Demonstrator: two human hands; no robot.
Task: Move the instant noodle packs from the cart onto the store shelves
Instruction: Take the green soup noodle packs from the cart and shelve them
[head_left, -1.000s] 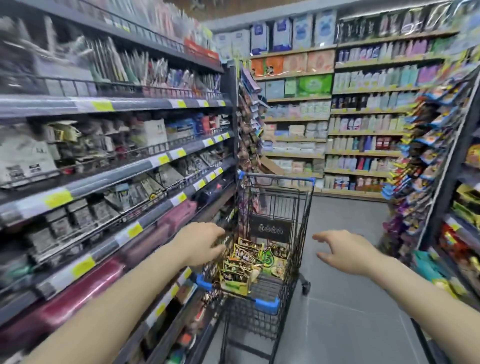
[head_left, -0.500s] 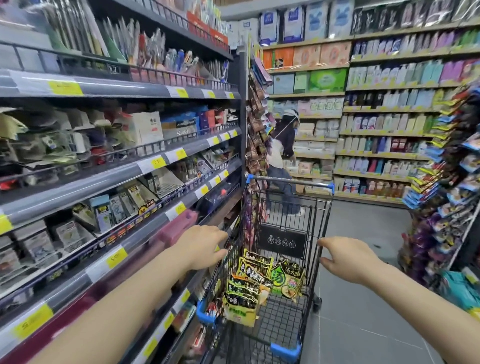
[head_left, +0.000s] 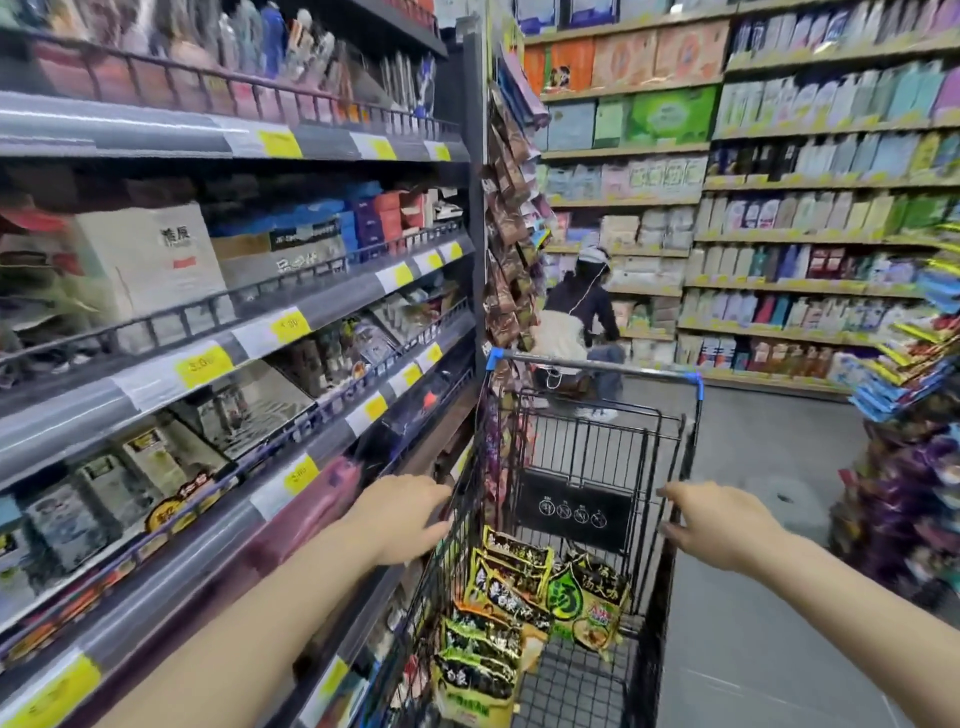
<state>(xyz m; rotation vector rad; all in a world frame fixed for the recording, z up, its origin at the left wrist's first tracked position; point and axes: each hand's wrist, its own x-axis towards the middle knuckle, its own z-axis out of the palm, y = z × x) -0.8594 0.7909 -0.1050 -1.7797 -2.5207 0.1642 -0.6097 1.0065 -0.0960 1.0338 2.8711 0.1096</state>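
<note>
Several instant noodle packs (head_left: 493, 644), black, yellow and green, lie piled in the bottom of a black wire cart (head_left: 597, 367) with blue corner caps. My left hand (head_left: 400, 519) reaches across to the cart's left rim with its fingers stretched out and holds no pack. At the right rim, my right hand (head_left: 719, 525) has its fingertips and thumb on the wire, fingers loosely extended and nothing in it. The grey store shelves (head_left: 311, 325) with yellow price tags run along my left, close beside the cart.
A person (head_left: 576, 312) crouches at the end of the aisle just beyond the cart. A hanging snack strip (head_left: 506, 234) marks the shelf's end. A rack of bagged snacks (head_left: 914, 364) crowds the right side. Stocked shelves (head_left: 779, 234) line the far wall.
The view has moved forward along the aisle and the cart sits nearer. Both hands have come in from hovering apart to the cart's side rims. The person ahead has sunk lower.
</note>
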